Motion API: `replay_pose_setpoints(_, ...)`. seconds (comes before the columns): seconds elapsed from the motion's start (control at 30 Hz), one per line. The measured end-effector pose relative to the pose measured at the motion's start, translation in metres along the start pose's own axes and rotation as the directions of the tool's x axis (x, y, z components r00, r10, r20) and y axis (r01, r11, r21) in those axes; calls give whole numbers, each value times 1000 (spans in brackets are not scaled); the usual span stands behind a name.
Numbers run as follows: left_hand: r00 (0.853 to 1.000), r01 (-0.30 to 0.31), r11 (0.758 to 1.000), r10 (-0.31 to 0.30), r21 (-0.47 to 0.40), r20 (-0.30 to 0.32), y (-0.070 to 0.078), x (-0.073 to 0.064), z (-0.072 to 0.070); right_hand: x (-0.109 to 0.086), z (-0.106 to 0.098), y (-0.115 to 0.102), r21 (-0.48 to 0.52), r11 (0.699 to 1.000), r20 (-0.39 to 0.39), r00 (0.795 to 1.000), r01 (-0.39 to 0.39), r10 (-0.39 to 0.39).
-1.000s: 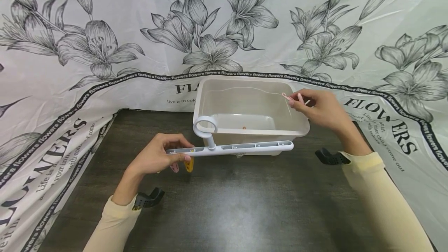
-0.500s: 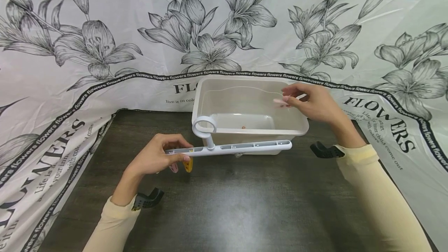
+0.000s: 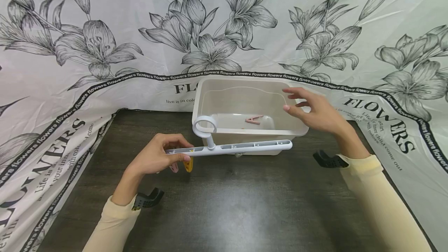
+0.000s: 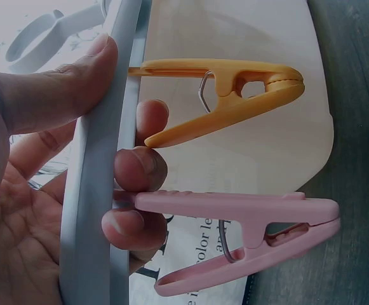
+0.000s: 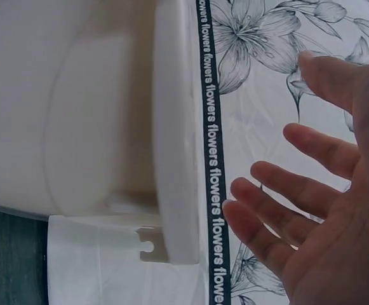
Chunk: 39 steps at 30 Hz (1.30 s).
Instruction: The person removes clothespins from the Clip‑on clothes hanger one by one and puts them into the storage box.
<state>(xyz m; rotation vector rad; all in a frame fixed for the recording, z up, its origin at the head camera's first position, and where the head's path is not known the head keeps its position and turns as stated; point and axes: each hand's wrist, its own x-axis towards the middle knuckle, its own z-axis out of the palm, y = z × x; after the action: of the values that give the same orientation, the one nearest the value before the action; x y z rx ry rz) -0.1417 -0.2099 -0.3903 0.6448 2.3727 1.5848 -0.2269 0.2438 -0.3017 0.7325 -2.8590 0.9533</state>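
My left hand grips one end of a pale clip hanger bar with a ring hook standing up from its middle. Beneath that hand hang a yellow clothes peg and a pink clothes peg, both attached to the bar in the left wrist view. Another pink clothes peg lies on the floor of the beige plastic tub. Over the tub's right rim is my right hand, fingers spread and holding nothing.
A dark wooden table carries the tub at its back. Behind stands a white flower-printed cloth, close to the tub's rear rim. The bar crosses in front of the tub's front wall.
My right hand has let go of a pink clothes peg, which fell into the tub and now lies on its floor. The fingers have spread apart. My left hand keeps its grip on the bar.
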Motion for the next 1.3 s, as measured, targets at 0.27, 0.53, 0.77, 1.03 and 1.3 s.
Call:
replay_pose_setpoints(0.27,1000,6,1000,-6,6,-1,-1,1,1,-21,7,-5,63,998,-12,1000,4,-4)
replay_pose_setpoints(0.53,1000,1,1000,-1,9,2,-2,0,2,-33,17,-6,62,990,-57,991,125,-121)
replay_pose_setpoints(0.77,1000,11,1000,-11,11,0,-1,0,1,-42,25,-13,59,987,-85,986,150,-145)
replay_pose_setpoints(1.03,1000,16,1000,-16,7,4,-1,1,2,-55,37,-15,127,972,-106,977,199,-186)
replay_pose_setpoints(1.3,1000,-6,1000,6,-8,-12,-2,1,2,-70,47,-19,242,943,-130,970,230,-204)
